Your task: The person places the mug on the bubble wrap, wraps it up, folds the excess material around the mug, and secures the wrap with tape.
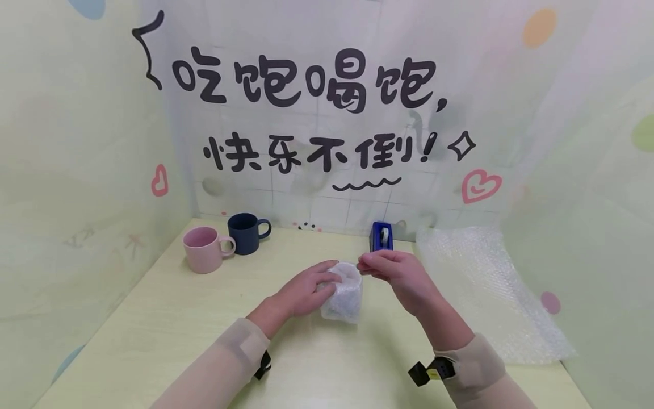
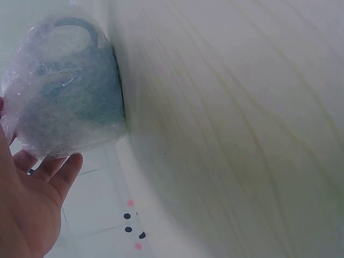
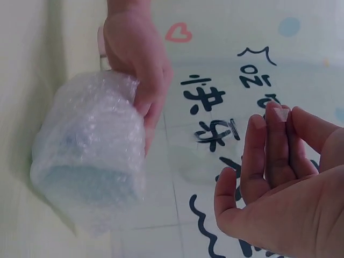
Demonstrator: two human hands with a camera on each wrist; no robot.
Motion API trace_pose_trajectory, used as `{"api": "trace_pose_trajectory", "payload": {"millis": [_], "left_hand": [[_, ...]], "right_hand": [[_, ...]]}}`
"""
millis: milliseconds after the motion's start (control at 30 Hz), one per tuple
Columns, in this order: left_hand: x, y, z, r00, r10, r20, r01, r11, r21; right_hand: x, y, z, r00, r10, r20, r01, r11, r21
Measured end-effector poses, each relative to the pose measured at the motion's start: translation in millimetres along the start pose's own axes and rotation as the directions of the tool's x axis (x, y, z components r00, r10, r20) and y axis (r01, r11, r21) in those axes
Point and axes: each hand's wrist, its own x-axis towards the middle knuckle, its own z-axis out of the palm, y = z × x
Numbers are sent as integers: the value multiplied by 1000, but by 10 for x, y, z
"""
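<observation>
A mug wrapped in bubble wrap (image 1: 343, 301) stands on the table between my hands. Through the plastic in the left wrist view, the wrapped mug (image 2: 75, 97) looks bluish, its handle showing as a loop. My left hand (image 1: 305, 291) holds the bundle from the left, with fingers at its upper edge and side. To the right of the bundle, my right hand (image 1: 403, 278) is raised near its top. In the right wrist view, a small piece of clear tape (image 3: 280, 114) is pinched between thumb and fingertips of that hand (image 3: 285, 199).
A pink mug (image 1: 203, 255) and a dark blue mug (image 1: 244, 238) stand at the back left. Behind my right hand is a blue tape dispenser (image 1: 377, 237). A sheet of bubble wrap (image 1: 485, 301) lies along the table's right side. Printed cloth walls enclose the table.
</observation>
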Motion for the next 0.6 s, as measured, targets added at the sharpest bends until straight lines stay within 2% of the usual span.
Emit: {"api": "trace_pose_trajectory", "payload": {"millis": [100,233,467,600], "left_hand": [[0,-20,6,1000,3,-6,-3,1000,4],[-2,-40,17,1000,11,-11,-11,1000,7],[-1,-27,22,999,42,-20,-41,999,17],[0,-16,21,999,30,-27,-29,999,23]], "right_hand": [[49,-29,119,1000,7,13,-7,999,46],[200,55,232,1000,18,-8,-17,998,68],[457,301,310,990,86,-108,-73,990,119],[531,383,312,984,101,-145,-84,990,117]]}}
